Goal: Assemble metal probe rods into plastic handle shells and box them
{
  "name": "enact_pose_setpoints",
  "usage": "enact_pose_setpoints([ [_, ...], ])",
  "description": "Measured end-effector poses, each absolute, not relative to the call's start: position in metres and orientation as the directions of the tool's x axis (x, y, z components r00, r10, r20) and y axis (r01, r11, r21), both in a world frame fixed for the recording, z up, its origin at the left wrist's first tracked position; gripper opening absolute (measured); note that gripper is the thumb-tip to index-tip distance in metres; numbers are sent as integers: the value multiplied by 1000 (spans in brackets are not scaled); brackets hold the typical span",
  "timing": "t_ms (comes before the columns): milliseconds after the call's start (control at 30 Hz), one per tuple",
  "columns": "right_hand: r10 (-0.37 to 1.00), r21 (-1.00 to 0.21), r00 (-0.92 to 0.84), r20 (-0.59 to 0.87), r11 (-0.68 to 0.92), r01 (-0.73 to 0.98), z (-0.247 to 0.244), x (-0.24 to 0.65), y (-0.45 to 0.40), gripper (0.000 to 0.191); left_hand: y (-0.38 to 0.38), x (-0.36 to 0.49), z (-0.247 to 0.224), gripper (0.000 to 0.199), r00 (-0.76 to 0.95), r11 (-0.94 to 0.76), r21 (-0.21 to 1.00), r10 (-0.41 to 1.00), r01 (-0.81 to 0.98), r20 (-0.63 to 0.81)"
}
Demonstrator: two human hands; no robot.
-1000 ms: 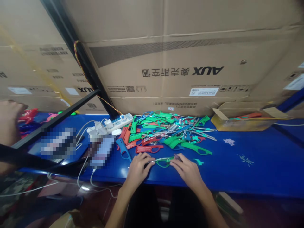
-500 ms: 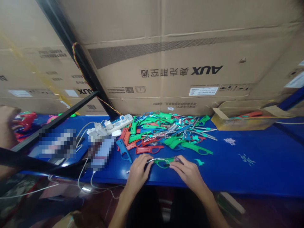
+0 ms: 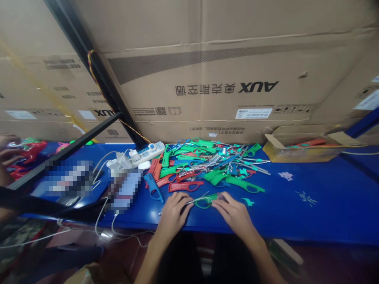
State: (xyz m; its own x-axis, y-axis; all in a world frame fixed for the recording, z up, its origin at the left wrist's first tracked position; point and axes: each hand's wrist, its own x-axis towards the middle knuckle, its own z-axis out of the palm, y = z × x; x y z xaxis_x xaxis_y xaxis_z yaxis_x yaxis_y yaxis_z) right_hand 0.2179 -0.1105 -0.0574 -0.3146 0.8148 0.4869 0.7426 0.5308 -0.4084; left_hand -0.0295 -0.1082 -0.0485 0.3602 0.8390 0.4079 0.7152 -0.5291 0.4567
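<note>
Near the table's front edge, my left hand (image 3: 173, 213) pinches a thin metal rod (image 3: 188, 202) that meets the left end of a green plastic casing (image 3: 211, 198). White wires loop over the casing. My right hand (image 3: 233, 211) grips the casing's right end, with a dark part by its fingertips. Just beyond my hands lie a red casing (image 3: 185, 186), a blue casing (image 3: 154, 187) and another green casing (image 3: 245, 184). Behind them is a heap of coloured casings, metal rods and wires. A small green piece (image 3: 248, 202) rests right of my right hand.
A power strip (image 3: 145, 156) with plugs and a phone (image 3: 127, 191) on a cable lie left. An open cardboard box (image 3: 308, 154) stands at the back right. Black metal bars (image 3: 66, 152) cross the left side, where another person's hand (image 3: 8, 148) shows by red items.
The green casing and wires have shifted slightly between my fingertips, and the dark part near my right fingers shows less. At the far left, the other person's hand has moved.
</note>
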Motion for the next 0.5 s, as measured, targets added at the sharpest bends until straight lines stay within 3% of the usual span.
enact_pose_setpoints([
  [500, 815, -366, -291, 501, 504, 782, -59, 216, -108, 35, -106, -32, -52, 21, 350, -515, 447, 846, 731, 403],
])
